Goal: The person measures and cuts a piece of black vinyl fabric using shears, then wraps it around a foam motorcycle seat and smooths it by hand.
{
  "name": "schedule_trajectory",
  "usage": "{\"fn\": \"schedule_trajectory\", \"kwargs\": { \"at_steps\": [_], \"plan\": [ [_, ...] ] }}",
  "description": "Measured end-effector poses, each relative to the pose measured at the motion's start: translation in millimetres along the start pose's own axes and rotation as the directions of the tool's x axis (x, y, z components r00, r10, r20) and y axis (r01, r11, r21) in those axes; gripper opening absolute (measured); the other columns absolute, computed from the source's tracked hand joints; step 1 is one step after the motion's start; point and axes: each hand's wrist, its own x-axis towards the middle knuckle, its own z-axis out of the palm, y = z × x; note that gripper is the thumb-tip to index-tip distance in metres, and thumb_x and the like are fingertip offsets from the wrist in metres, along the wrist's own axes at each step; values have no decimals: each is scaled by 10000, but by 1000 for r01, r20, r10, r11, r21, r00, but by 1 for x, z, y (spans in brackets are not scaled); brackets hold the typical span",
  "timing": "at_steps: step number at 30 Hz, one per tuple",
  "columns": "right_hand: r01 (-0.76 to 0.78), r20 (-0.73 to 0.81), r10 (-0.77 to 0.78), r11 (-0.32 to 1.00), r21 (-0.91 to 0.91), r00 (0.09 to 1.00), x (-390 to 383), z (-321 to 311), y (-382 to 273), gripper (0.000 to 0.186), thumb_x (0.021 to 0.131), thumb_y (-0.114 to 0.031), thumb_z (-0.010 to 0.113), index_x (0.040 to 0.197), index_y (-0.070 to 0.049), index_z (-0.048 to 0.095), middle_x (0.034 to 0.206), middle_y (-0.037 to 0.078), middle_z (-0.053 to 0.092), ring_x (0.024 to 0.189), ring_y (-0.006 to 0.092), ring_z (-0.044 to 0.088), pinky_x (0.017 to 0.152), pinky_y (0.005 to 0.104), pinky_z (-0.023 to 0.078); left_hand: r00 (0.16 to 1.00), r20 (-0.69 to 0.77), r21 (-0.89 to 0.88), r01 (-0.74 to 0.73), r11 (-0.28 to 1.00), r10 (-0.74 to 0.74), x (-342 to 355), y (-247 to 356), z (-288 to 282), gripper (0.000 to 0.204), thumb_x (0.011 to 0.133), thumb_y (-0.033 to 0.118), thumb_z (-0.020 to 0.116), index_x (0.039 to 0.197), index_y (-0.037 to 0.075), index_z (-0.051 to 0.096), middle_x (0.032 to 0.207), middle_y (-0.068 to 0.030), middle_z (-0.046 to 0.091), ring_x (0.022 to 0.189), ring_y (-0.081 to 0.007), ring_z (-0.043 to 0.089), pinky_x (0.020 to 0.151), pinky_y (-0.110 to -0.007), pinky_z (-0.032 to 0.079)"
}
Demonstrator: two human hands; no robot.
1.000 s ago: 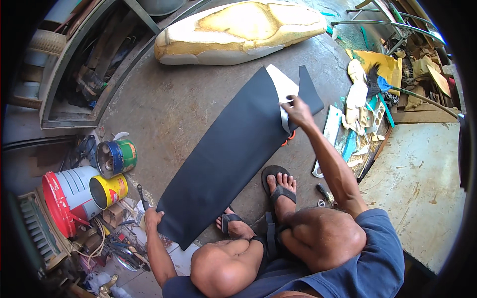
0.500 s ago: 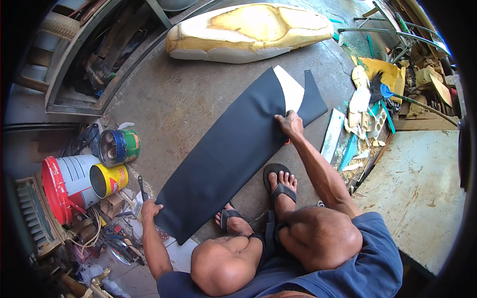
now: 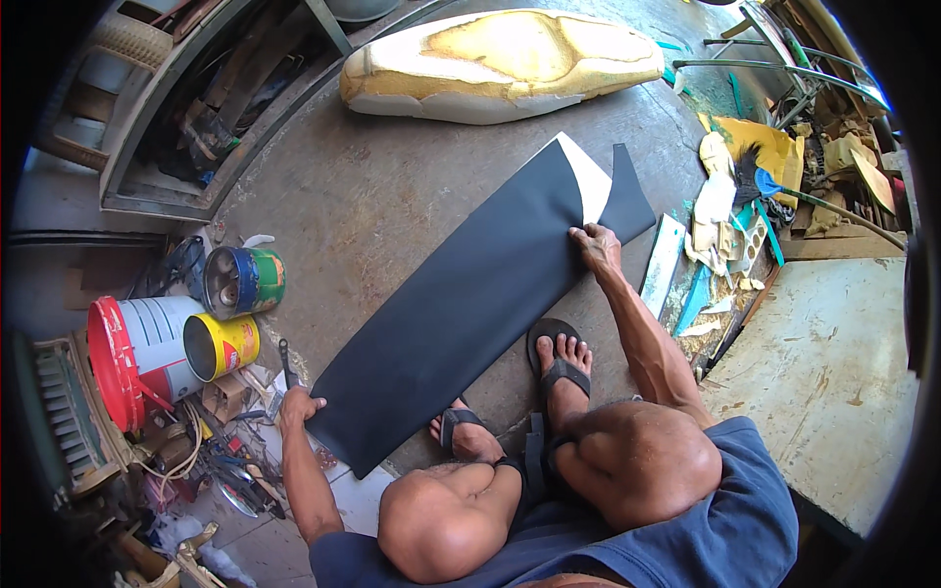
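A long black sheet (image 3: 441, 314) lies diagonally on the concrete floor in front of my feet, with a white underside (image 3: 589, 176) showing near its upper right end. My left hand (image 3: 299, 405) is closed on the sheet's lower left corner, beside a black-handled tool (image 3: 286, 361). My right hand (image 3: 595, 250) grips the right-hand edge just below the white part, its fingers bent over the sheet. A long cream-and-yellow foam seat (image 3: 500, 69) lies across the floor above the sheet.
Buckets (image 3: 147, 348) and tins (image 3: 243, 282) stand at left among scattered tools (image 3: 206, 456). A metal cabinet (image 3: 118, 191) is at upper left. Foam scraps (image 3: 716, 186), an aluminum straightedge (image 3: 662, 260) and a broom (image 3: 760, 176) lie at right, with a pale board (image 3: 804, 392) below them.
My right hand has moved from the white part down onto the black edge, pressing it, and the white area now looks narrower. My left hand stays on its corner. The view has shifted slightly.
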Motion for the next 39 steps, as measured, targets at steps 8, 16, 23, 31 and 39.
{"fn": "schedule_trajectory", "kwargs": {
  "at_steps": [8,16,23,31,39],
  "plan": [
    [-73,36,73,997,25,997,-4,1,-6,409,851,-391,703,989,-8,733,855,146,716,810,228,665,765,370,498,997,79,-41,-13,999,16,-5,-2,-5,538,753,352,840,1152,21,697,1180,-218,672,1123,-360,643,967,-417,501],
    [-67,18,67,998,17,998,-9,3,-16,441,845,-414,710,1023,-13,743,933,177,735,905,258,700,837,366,506,997,-16,16,78,997,-78,0,2,6,512,739,354,858,1071,-10,721,1149,-233,681,1097,-367,656,949,-413,522],
    [291,-360,-325,945,-146,875,-26,5,25,345,890,-320,683,1052,-16,671,941,172,660,869,326,641,808,440,491,982,-132,116,152,982,-136,1,51,15,399,763,281,847,1044,19,740,1098,-190,713,1045,-319,692,859,-390,573],
    [544,-231,-588,808,-227,776,-85,4,64,311,830,-54,626,1136,-51,569,1129,154,583,1024,360,559,918,458,461,919,-376,142,182,973,-117,-8,41,41,386,746,264,864,1026,36,726,1083,-188,714,1028,-349,693,846,-411,581],
    [388,67,-387,867,-313,919,-76,-18,50,393,870,-225,646,1202,-71,500,1111,141,630,1006,361,626,834,465,511,981,-156,241,147,959,-112,8,49,26,248,973,160,559,1041,15,748,1061,-188,723,934,-359,710,760,-437,565]
  ]
}}
